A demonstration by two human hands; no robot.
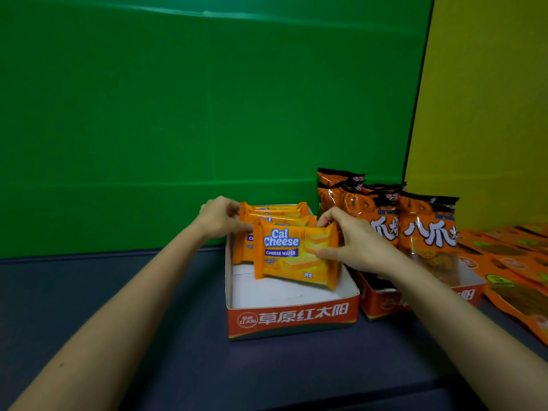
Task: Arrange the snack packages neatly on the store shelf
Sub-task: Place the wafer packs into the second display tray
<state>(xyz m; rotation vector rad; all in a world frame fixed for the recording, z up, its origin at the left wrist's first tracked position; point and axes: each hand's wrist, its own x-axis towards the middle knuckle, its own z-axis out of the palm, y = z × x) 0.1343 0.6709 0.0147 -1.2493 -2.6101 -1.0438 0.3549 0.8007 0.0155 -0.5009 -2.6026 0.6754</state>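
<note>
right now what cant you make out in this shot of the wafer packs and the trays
- Head view: the rear wafer packs are hidden behind the front Cal Cheese pack, so no count.
- The second tray is mostly covered by the right hand and forearm.
- The flat orange pouches are cut off by the right edge, print blurred.
- Left hand: its fingers are partly hidden behind the packs, grip unclear.

a dark blue shelf top (148,292) is holding two open red cardboard trays side by side, the left tray (292,320) and the right tray (382,304). flat orange snack bags (516,262) are lying at its right end.
</note>
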